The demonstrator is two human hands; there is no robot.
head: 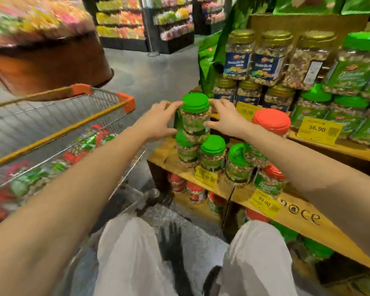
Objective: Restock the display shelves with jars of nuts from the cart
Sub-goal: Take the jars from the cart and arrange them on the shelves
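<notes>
Jar of nuts, clear, green lid and label, left hand and right hand gripping its sides.

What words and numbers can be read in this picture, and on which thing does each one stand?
"56.90": right tag.
"99.00": low tag.
"90", the rest blurred: small tag.
"noce", roughly, painted: board.
Labels on the blue jars, green jars and held jar: too blurred to read.
</notes>
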